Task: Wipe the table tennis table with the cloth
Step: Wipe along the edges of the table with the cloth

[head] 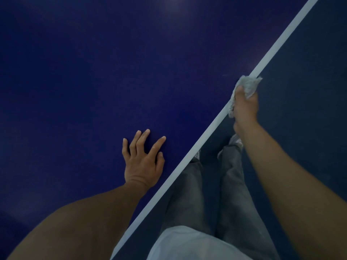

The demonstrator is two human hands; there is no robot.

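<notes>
The dark blue table tennis table point(93, 81) fills the left and top of the view. Its white edge line point(277, 47) runs diagonally from lower middle to upper right. My right hand point(245, 107) is shut on a crumpled grey-white cloth point(247, 85) and presses it against that edge, the cloth wrapping over the rim. My left hand point(142, 158) lies flat on the tabletop with fingers spread, a short way in from the edge, holding nothing.
Beyond the edge, to the right, lies a dark blue floor point(309, 91). My legs in grey trousers point(189, 194) and my shoes point(235, 140) stand close against the table's edge. A bright glare spot point(174, 4) shows at the top.
</notes>
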